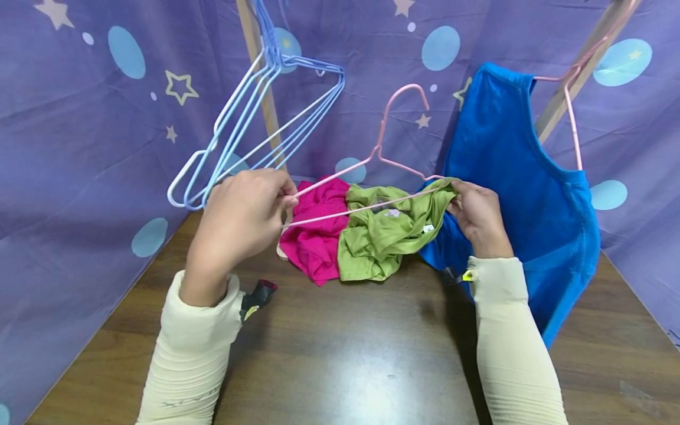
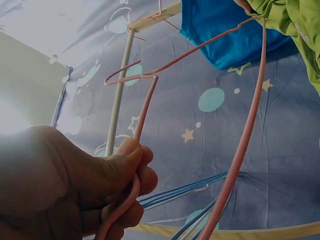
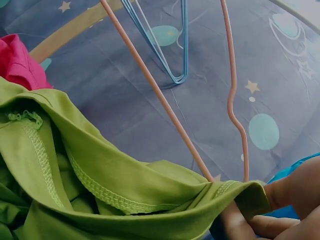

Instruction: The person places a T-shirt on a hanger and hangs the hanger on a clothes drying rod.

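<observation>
A pink hanger (image 1: 366, 209) is held out level above the table, its hook pointing up and away. My left hand (image 1: 241, 215) grips its left end, fingers curled round the wire, as the left wrist view also shows. At the other end, my right hand (image 1: 478, 215) pinches the edge of a green garment (image 1: 372, 242). In the right wrist view the hanger's right end goes behind the green cloth (image 3: 150, 195) at a strap-like edge. The rest of the green garment hangs down to the table, next to a crumpled magenta garment (image 1: 319, 230).
Several blue and white hangers (image 1: 239, 118) hang from a wooden bar at the left. A blue sleeveless top (image 1: 520, 159) hangs on another pink hanger (image 1: 571, 88) at the right, close to my right forearm. Behind stands a purple patterned curtain (image 1: 212, 47); below is the wooden table (image 1: 340, 354).
</observation>
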The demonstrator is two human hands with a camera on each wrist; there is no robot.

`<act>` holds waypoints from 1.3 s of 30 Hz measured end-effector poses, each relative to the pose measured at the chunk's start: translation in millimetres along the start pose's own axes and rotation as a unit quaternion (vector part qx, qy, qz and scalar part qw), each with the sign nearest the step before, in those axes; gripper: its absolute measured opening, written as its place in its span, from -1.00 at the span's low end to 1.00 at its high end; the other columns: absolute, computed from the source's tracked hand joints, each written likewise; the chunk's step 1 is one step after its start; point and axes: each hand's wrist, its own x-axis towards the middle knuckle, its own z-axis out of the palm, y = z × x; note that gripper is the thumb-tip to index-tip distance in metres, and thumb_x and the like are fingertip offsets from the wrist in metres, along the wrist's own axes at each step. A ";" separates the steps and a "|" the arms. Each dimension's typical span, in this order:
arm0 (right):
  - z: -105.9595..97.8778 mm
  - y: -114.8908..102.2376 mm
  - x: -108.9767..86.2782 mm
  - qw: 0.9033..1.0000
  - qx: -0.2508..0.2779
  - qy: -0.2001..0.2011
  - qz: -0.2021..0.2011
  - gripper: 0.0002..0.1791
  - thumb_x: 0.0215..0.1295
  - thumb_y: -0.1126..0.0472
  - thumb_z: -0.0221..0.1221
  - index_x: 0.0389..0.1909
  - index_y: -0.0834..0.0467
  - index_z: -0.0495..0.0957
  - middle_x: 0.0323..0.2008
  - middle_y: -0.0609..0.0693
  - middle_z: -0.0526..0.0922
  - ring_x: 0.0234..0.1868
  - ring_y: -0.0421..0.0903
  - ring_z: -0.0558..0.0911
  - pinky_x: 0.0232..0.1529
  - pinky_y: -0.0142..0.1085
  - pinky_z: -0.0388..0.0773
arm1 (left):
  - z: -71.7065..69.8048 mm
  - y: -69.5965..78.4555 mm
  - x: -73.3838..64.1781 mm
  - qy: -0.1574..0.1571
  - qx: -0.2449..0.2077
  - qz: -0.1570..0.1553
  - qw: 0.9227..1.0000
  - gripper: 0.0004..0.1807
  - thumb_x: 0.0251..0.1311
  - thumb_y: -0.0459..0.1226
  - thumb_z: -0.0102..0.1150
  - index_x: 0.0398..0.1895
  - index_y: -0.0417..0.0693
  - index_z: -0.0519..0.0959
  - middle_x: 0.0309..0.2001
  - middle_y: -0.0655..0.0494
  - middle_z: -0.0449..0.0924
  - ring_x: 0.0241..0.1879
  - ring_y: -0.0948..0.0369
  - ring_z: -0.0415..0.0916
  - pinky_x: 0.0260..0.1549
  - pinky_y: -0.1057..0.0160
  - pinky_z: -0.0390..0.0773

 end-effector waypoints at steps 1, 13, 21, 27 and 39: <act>-0.1 0.3 -0.2 1.000 -0.005 0.003 -0.002 -0.82 0.54 0.25 0.10 -0.11 0.24 0.64 -0.17 0.01 0.64 -0.11 -0.16 0.64 -0.17 -0.43 0.66 | 0.4 0.1 0.2 -0.001 0.000 0.002 1.000 -0.94 0.25 -0.36 0.24 -0.37 -0.07 0.65 -0.45 0.10 0.62 -0.45 0.06 0.55 -0.42 -0.04 0.52; -4.3 5.8 3.4 1.000 -0.005 -0.011 -0.027 -0.74 0.54 0.35 0.05 -0.31 0.16 0.68 -0.29 -0.05 0.72 -0.19 -0.17 0.68 -0.09 -0.40 0.66 | -3.3 -3.4 -2.1 0.004 -0.001 0.010 1.000 -0.87 0.17 -0.44 0.24 -0.45 -0.05 0.62 -0.49 0.10 0.58 -0.50 0.08 0.47 -0.45 0.01 0.46; -4.1 8.1 4.0 0.997 -0.059 -0.009 -0.041 -0.82 0.54 0.33 0.06 -0.13 0.28 0.64 -0.28 -0.04 0.68 -0.18 -0.18 0.67 0.26 -0.16 0.50 | -1.9 -0.7 -1.1 -0.006 0.004 0.002 1.000 -0.93 0.20 -0.35 0.29 -0.43 -0.03 0.64 -0.50 0.12 0.60 -0.51 0.08 0.51 -0.45 -0.02 0.49; -1.7 9.9 2.0 0.971 -0.214 0.037 -0.100 -0.64 0.54 0.22 0.09 0.13 0.41 0.60 -0.23 -0.01 0.66 -0.27 -0.29 0.67 0.00 -0.32 0.66 | -1.4 2.3 -2.2 -0.005 0.008 -0.008 1.000 -0.94 0.21 -0.32 0.29 -0.42 -0.02 0.66 -0.50 0.13 0.61 -0.51 0.06 0.53 -0.46 -0.04 0.49; 7.2 4.3 -9.2 0.884 -0.390 0.132 -0.222 -0.70 0.45 0.17 0.12 -0.26 0.26 0.77 -0.42 -0.03 0.70 -0.33 -0.10 0.51 -0.50 -0.35 0.35 | 12.6 18.6 -1.9 0.002 0.002 0.016 1.000 -0.93 0.20 -0.29 0.40 -0.39 -0.06 0.69 -0.45 0.13 0.67 -0.47 0.07 0.59 -0.45 -0.01 0.52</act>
